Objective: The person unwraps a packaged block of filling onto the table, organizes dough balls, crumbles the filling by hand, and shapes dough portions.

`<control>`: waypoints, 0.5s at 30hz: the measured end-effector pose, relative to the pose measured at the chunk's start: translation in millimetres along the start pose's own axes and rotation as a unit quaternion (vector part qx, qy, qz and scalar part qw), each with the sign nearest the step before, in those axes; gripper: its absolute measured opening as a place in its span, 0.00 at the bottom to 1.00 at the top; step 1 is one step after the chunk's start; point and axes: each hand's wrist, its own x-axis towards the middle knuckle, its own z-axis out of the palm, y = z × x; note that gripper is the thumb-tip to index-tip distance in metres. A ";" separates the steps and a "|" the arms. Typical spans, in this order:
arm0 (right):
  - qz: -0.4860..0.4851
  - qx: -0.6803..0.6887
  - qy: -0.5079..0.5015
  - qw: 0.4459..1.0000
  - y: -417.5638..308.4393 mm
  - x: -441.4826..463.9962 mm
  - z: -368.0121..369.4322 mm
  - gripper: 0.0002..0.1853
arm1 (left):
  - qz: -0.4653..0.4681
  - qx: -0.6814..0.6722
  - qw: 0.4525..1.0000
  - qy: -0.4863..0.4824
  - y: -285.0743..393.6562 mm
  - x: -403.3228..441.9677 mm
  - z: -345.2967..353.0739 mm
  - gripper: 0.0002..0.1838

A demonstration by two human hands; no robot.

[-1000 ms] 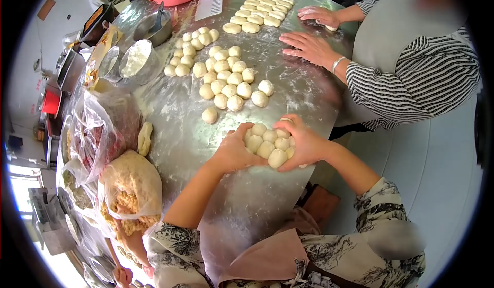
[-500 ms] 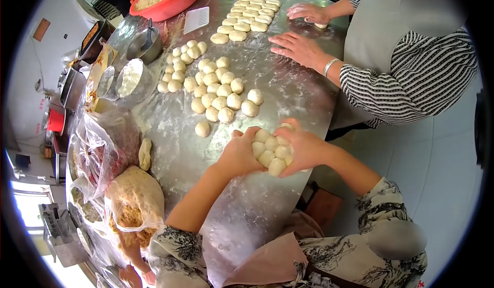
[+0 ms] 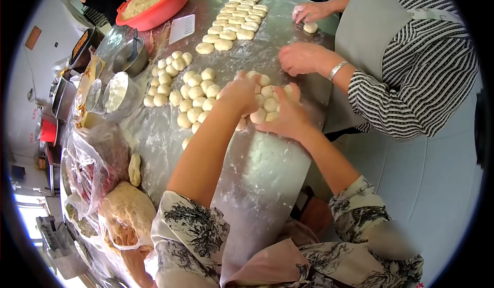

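Observation:
Between my two hands is a cluster of round white dough balls (image 3: 268,103), packed side by side. My left hand (image 3: 242,95) curves around its left side, with the fingers pointing away from me. Around the right side and near edge curls my right hand (image 3: 289,115), its thumb across the front. Whether the cluster rests on the metal table (image 3: 257,169) or is just above it, I cannot tell. Close to my left hand lies a group of loose dough balls (image 3: 195,92), partly covered by my left wrist and forearm.
Flattened oval dough pieces (image 3: 236,18) lie in rows at the back. At right, a co-worker's hand (image 3: 311,11) touches a dough ball (image 3: 310,28); their other hand (image 3: 309,59) is near mine. Leftward are a red basin (image 3: 159,10), metal bowl (image 3: 131,56), white scraper (image 3: 182,28) and filling bags (image 3: 98,159).
My hands have carried the dough ball cluster forward, away from my body, to beside the loose balls. The co-worker's nearer hand has curled its fingers. The camera view has shifted slightly.

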 end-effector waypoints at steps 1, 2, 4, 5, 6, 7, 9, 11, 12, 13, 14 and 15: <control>-0.016 -0.028 0.019 0.999 -3.9 2.3 8.6 0.56 | -0.001 0.002 0.999 0.041 0.2 -6.5 -1.5 0.43; -0.032 -0.054 0.037 0.997 -8.0 3.0 14.9 0.57 | -0.004 0.004 0.997 0.081 2.1 -21.0 -2.4 0.42; -0.032 -0.046 0.025 0.998 -10.2 0.0 13.5 0.59 | 0.035 0.004 0.981 0.191 -7.5 -44.2 10.4 0.40; -0.033 -0.043 0.021 0.998 -8.7 -1.7 10.3 0.60 | 0.064 0.004 0.970 0.236 -10.6 -61.3 12.8 0.38; -0.064 -0.062 0.059 0.994 -4.7 -8.4 9.9 0.59 | 0.060 -0.041 0.967 0.246 -11.3 -82.3 15.8 0.37; -0.057 -0.054 0.067 0.995 -4.9 -17.2 6.2 0.59 | 0.056 -0.086 0.961 0.257 -11.3 -105.8 19.5 0.36; -0.043 -0.041 0.084 0.995 -7.6 -39.6 -4.3 0.58 | 0.048 -0.122 0.951 0.279 -15.5 -154.2 39.0 0.35; -0.135 -0.031 0.175 0.975 4.3 -62.5 14.0 0.49 | 0.033 -0.189 0.939 0.284 -13.3 -204.3 63.2 0.33; -0.153 -0.012 0.196 0.969 6.4 -75.8 25.2 0.47 | 0.015 -0.183 0.937 0.296 -12.7 -229.5 79.0 0.33; -0.171 0.008 0.213 0.962 2.7 -90.6 32.2 0.44 | -0.007 -0.178 0.935 0.307 -12.3 -252.6 95.7 0.32; -0.233 0.075 0.196 0.949 -7.8 -107.6 41.9 0.39 | -0.028 -0.190 0.930 0.315 -11.2 -274.5 110.9 0.32; -0.253 0.086 0.139 0.953 -16.5 -124.4 52.9 0.38 | -0.055 -0.202 0.924 0.321 -8.9 -298.5 127.2 0.32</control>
